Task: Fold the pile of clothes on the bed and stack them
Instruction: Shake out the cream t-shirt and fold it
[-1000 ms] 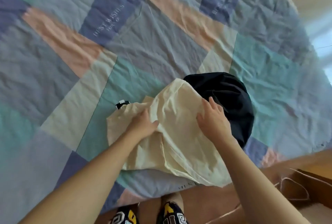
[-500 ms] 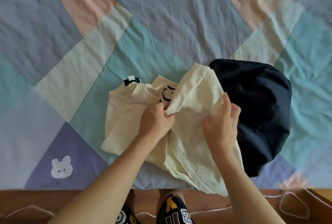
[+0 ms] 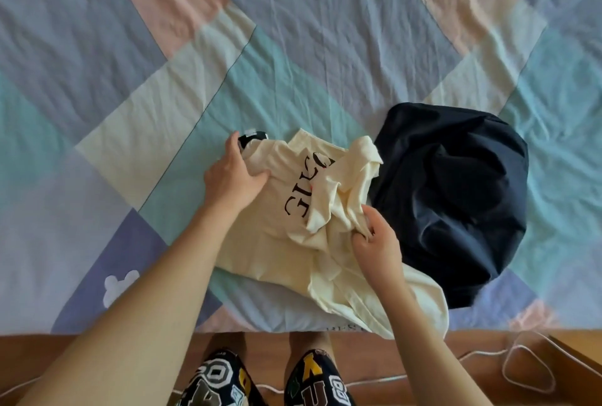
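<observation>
View from above a bed covered by a patchwork quilt (image 3: 293, 57) in teal, lilac, peach and cream, with two bare arms reaching up from the bottom of the frame. A cream T-shirt (image 3: 303, 242) lies crumpled at centre, near the lower edge of the bed. A second ago both hands lay on its plain side; since then the cloth has been turned and pulled open, so a dark printed word now shows at the middle of the shirt, and a black collar label (image 3: 252, 138) peeks out at its upper left. The left hand (image 3: 233, 179) has moved out to that collar end, fingers curled over the edge and thumb pressed into the fabric. The right hand (image 3: 374, 239), just right of centre, pinches a bunched fold, so each grip is closed on cream cloth. This looks like spreading the shirt flat before the first fold, so the folding itself seems barely begun. A dark navy garment (image 3: 456, 197) sits heaped at centre right, touching the shirt and partly under its right side, not yet folded. No folded stack shows. No basket or box holding clothes can be made out; at lower right a white cord (image 3: 521, 369) loops over the wooden floor (image 3: 374, 350)
</observation>
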